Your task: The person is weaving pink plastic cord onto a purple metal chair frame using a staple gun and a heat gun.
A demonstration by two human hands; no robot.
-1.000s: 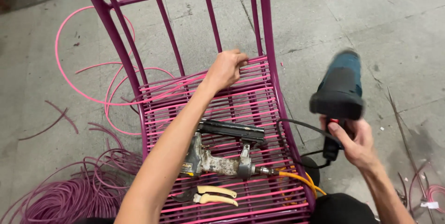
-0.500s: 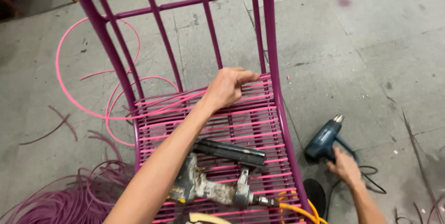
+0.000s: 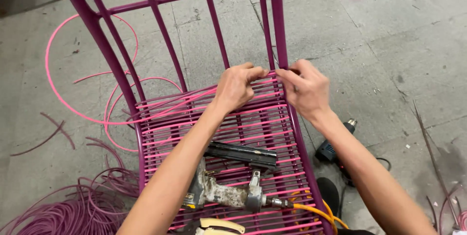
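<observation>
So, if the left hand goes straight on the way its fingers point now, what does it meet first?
The left hand points right, along the pink cord at the seat's back edge. It would probably meet the right hand first, since their fingertips nearly touch beside the purple upright. Depth is unclear.

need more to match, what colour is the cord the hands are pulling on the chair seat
Pink cord, seen in the head view.

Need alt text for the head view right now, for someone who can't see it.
Both hands, left hand and right hand, pinch pink cord at the back edge of a purple chair frame. A pneumatic stapler lies on the seat, a heat gun on the floor.
</observation>
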